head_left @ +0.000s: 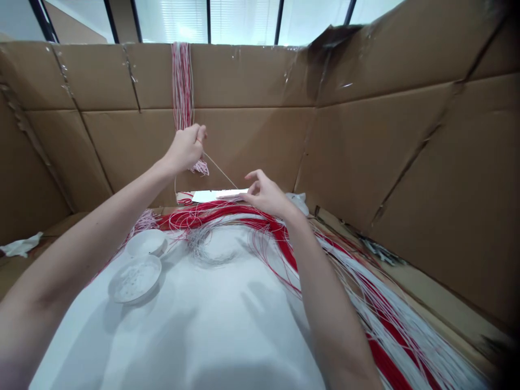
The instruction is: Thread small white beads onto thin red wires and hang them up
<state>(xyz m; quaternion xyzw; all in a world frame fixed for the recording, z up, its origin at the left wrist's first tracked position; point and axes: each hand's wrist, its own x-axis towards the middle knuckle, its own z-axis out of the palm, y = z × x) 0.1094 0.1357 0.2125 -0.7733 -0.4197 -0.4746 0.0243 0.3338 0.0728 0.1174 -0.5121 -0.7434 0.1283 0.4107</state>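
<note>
My left hand (187,147) is closed and raised in front of the bundle of red and white cords (182,81) hanging down the cardboard wall. From its fingers a thin pale cord (221,171) runs taut, down and to the right, to a white card (205,195). My right hand (268,195) is at the card's right end, thumb low against it. Its index finger is lifted, leaving a gap above the thumb. Below both hands, red cords (211,208) lie across the back of the white work surface (211,325). A coil of thin clear line (199,244) sits in front.
Two small white dishes (136,279) stand at the left, the nearer holding small pale bits. Long red and white strands (390,319) run along the right edge. Cardboard walls (252,76) enclose the back and sides. Crumpled white tissue (22,246) lies far left.
</note>
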